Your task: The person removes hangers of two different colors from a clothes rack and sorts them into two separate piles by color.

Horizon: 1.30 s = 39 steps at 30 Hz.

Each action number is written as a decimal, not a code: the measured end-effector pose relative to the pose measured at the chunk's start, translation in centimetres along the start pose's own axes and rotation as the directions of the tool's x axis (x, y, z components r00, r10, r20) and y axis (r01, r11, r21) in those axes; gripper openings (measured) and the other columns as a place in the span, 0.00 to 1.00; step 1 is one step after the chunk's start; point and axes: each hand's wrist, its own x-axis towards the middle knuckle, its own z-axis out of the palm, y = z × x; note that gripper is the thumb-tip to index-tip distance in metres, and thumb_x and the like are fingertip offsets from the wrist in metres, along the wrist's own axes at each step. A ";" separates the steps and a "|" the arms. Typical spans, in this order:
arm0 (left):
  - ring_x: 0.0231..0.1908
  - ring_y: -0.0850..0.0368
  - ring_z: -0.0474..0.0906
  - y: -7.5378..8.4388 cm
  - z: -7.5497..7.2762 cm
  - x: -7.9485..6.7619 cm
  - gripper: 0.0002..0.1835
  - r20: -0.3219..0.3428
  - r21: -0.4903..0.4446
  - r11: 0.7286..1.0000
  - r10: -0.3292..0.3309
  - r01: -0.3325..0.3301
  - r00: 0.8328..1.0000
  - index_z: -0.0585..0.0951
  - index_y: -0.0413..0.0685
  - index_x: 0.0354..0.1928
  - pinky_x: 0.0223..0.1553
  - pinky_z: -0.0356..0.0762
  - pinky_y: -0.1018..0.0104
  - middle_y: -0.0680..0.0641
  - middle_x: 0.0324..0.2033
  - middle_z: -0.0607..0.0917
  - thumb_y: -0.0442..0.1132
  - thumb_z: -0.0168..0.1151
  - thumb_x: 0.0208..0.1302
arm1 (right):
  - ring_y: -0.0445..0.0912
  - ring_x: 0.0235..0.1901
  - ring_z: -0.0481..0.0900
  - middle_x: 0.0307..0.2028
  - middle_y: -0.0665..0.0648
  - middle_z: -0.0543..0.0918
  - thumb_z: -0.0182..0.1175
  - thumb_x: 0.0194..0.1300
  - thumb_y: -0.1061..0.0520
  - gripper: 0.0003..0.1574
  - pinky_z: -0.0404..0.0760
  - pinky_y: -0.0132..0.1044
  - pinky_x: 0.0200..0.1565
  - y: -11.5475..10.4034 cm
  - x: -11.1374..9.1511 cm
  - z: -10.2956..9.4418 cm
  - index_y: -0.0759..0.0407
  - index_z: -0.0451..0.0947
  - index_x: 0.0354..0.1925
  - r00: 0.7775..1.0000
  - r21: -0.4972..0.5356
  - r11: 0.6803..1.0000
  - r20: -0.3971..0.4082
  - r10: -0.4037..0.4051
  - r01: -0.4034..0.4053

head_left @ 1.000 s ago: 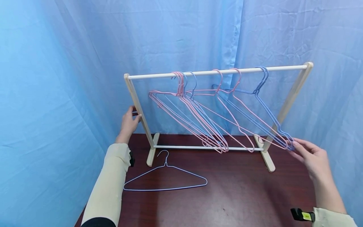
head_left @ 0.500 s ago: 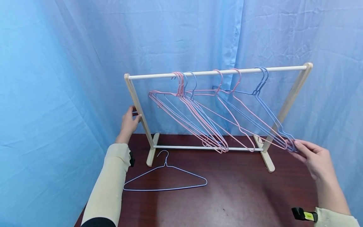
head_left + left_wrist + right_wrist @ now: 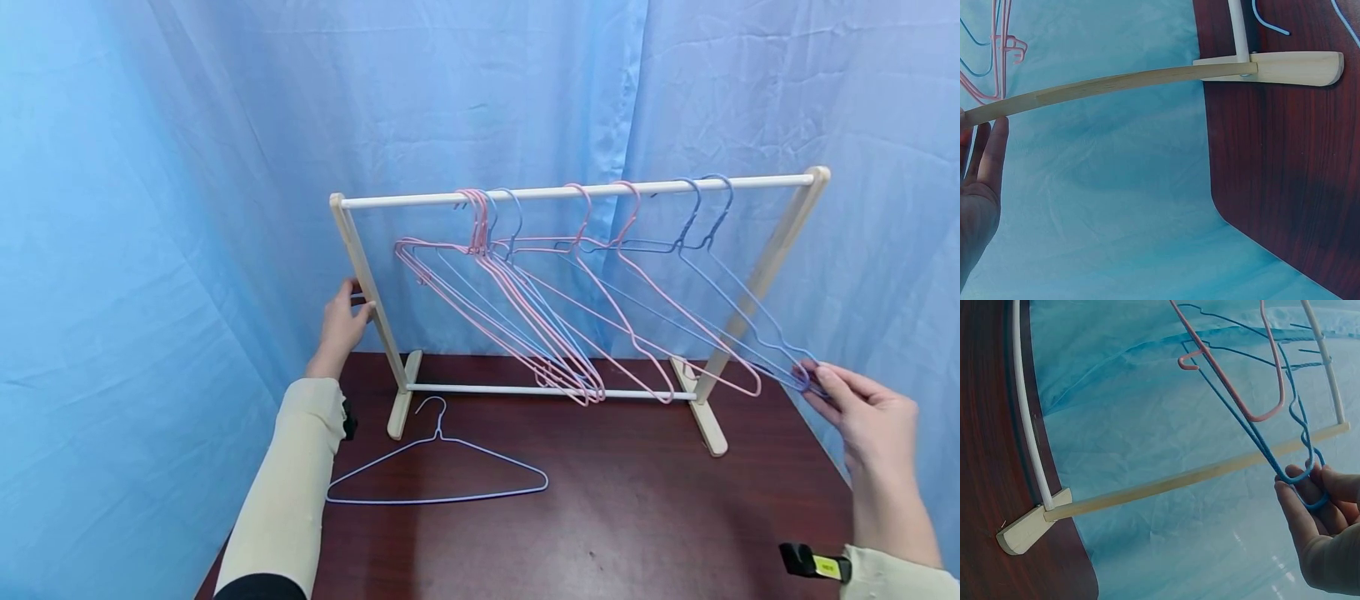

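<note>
A wooden rack with a white top bar carries several pink hangers and blue hangers. My left hand holds the rack's left post, thumb on the near side and fingers partly behind it; in the left wrist view the fingers touch the post's edge. At the right, two blue hangers hang with separate hooks, the outer one's hook further right. My right hand pinches at their lower front corners. In the right wrist view, the blue hanger ends lie among thumb and fingers.
A loose blue-grey hanger lies flat on the dark wood table, before the rack's left foot. Two pink hangers, one with its hook mid-bar, hang beside the blue pair. Blue curtains surround the table.
My right hand has moved right, drawing the blue hangers' lower corners along. Their hooks, close together before, now stand apart, the outer one further right. My left hand has stayed on the post.
</note>
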 end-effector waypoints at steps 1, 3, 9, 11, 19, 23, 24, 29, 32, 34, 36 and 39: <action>0.65 0.37 0.72 0.0 0.0 0.0 0.23 0.000 -0.001 1.000 0.001 -0.001 1.000 0.64 0.43 0.68 0.58 0.82 0.43 0.35 0.65 0.73 0.40 0.52 0.77 | 0.40 0.32 0.90 0.32 0.53 0.91 0.68 0.61 0.65 0.08 0.88 0.31 0.33 0.0 0.0 -0.1 0.65 0.88 0.40 1.000 0.006 1.000 -0.004 -0.010 0.010; 0.65 0.37 0.72 0.0 0.0 0.0 0.23 0.000 0.001 1.000 0.002 -0.002 1.000 0.64 0.42 0.69 0.58 0.82 0.43 0.35 0.65 0.72 0.40 0.52 0.77 | 0.41 0.34 0.90 0.32 0.53 0.91 0.68 0.60 0.64 0.11 0.88 0.32 0.34 -0.1 -0.1 -0.2 0.66 0.87 0.43 1.000 0.019 0.999 -0.008 -0.029 0.029; 0.65 0.37 0.72 0.0 0.1 0.0 0.22 0.003 -0.006 1.000 0.009 -0.009 1.000 0.64 0.42 0.68 0.58 0.82 0.43 0.35 0.64 0.72 0.40 0.52 0.77 | 0.43 0.34 0.91 0.33 0.55 0.91 0.69 0.59 0.64 0.15 0.88 0.32 0.36 -0.6 -0.2 -0.6 0.70 0.86 0.45 0.997 0.057 0.996 -0.048 -0.067 0.070; 0.65 0.37 0.72 0.0 0.1 0.0 0.22 0.004 -0.010 1.000 0.012 -0.012 1.000 0.64 0.42 0.68 0.58 0.82 0.43 0.35 0.64 0.72 0.40 0.52 0.77 | 0.42 0.34 0.91 0.33 0.55 0.91 0.69 0.59 0.64 0.14 0.88 0.31 0.35 -0.7 -0.2 -0.7 0.70 0.86 0.44 0.993 0.040 0.996 -0.079 -0.082 0.085; 0.65 0.35 0.71 0.1 0.0 -0.1 0.22 -0.001 -0.016 1.000 0.015 -0.015 1.000 0.65 0.42 0.67 0.58 0.82 0.43 0.34 0.64 0.73 0.39 0.52 0.77 | 0.41 0.34 0.90 0.34 0.55 0.91 0.64 0.63 0.66 0.11 0.87 0.28 0.36 -1.1 -0.5 -1.7 0.71 0.85 0.43 0.979 0.037 0.982 -0.101 -0.179 0.184; 0.65 0.35 0.71 0.1 -0.1 -0.2 0.22 -0.004 -0.014 1.000 0.011 -0.011 1.000 0.65 0.42 0.68 0.58 0.81 0.42 0.34 0.64 0.73 0.39 0.52 0.77 | 0.41 0.35 0.90 0.35 0.56 0.91 0.63 0.64 0.68 0.09 0.87 0.27 0.37 -1.2 -0.7 -2.3 0.73 0.84 0.42 0.968 0.045 0.968 -0.073 -0.242 0.246; 0.65 0.35 0.71 0.1 -0.1 -0.2 0.22 -0.004 -0.012 1.000 0.010 -0.010 1.000 0.65 0.42 0.68 0.58 0.81 0.43 0.34 0.64 0.73 0.39 0.52 0.77 | 0.42 0.35 0.90 0.34 0.56 0.91 0.62 0.65 0.69 0.09 0.87 0.27 0.37 -1.2 -0.8 -2.4 0.73 0.84 0.42 0.963 0.047 0.964 -0.069 -0.259 0.262; 0.65 0.36 0.72 0.1 -0.1 -0.1 0.22 -0.003 -0.008 1.000 0.005 -0.005 1.000 0.65 0.42 0.68 0.58 0.82 0.43 0.35 0.64 0.73 0.39 0.52 0.77 | 0.44 0.34 0.91 0.33 0.60 0.91 0.58 0.66 0.73 0.08 0.87 0.28 0.35 -1.0 -1.0 -3.4 0.78 0.82 0.41 0.939 0.075 0.937 -0.082 -0.334 0.340; 0.65 0.36 0.72 0.1 -0.1 -0.1 0.22 -0.004 -0.003 1.000 0.005 -0.005 1.000 0.65 0.42 0.68 0.58 0.81 0.43 0.35 0.64 0.73 0.39 0.52 0.77 | 0.42 0.35 0.90 0.34 0.58 0.91 0.56 0.68 0.72 0.09 0.86 0.25 0.37 -1.0 -1.2 -4.0 0.77 0.81 0.43 0.920 0.034 0.920 -0.052 -0.387 0.389; 0.65 0.36 0.72 0.1 -0.1 -0.1 0.22 -0.004 0.002 1.000 0.008 -0.008 1.000 0.65 0.42 0.68 0.58 0.82 0.43 0.35 0.64 0.73 0.40 0.52 0.77 | 0.40 0.36 0.90 0.35 0.56 0.90 0.55 0.69 0.71 0.09 0.85 0.22 0.38 -1.1 -1.4 -4.6 0.75 0.82 0.43 0.910 -0.006 0.911 -0.029 -0.413 0.413; 0.65 0.37 0.72 0.1 -0.1 0.0 0.22 -0.003 0.003 1.000 0.008 -0.008 1.000 0.65 0.43 0.68 0.58 0.82 0.43 0.35 0.64 0.73 0.40 0.52 0.77 | 0.38 0.38 0.89 0.37 0.54 0.90 0.52 0.71 0.71 0.11 0.84 0.20 0.39 -1.1 -1.4 -5.6 0.72 0.82 0.44 0.910 -0.036 0.909 0.000 -0.416 0.415; 0.65 0.38 0.72 0.2 0.0 0.0 0.22 -0.003 0.002 1.000 0.005 -0.005 1.000 0.65 0.43 0.68 0.58 0.82 0.44 0.36 0.65 0.72 0.40 0.52 0.77 | 0.36 0.39 0.88 0.40 0.50 0.90 0.50 0.74 0.70 0.14 0.84 0.18 0.40 -0.8 -0.4 -8.6 0.66 0.81 0.48 0.940 -0.068 0.938 0.025 -0.339 0.340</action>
